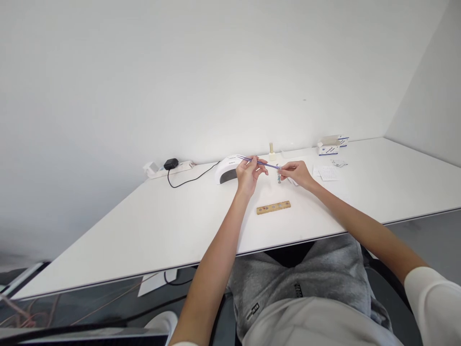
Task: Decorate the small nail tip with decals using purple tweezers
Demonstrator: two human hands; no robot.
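My left hand is raised above the white table, its fingers pinched round a thin purple stick that runs from upper left to lower right. My right hand pinches the stick's right end, just above a small bluish bottle standing on the table. A wooden strip with several round coloured spots lies flat just in front of both hands. Behind my left hand sits a white domed nail lamp.
A small pale bottle stands behind the hands. White boxes and paper sheets lie at the back right. A power strip with a black plug and cable sits at the back left. The table's front edge is over my lap.
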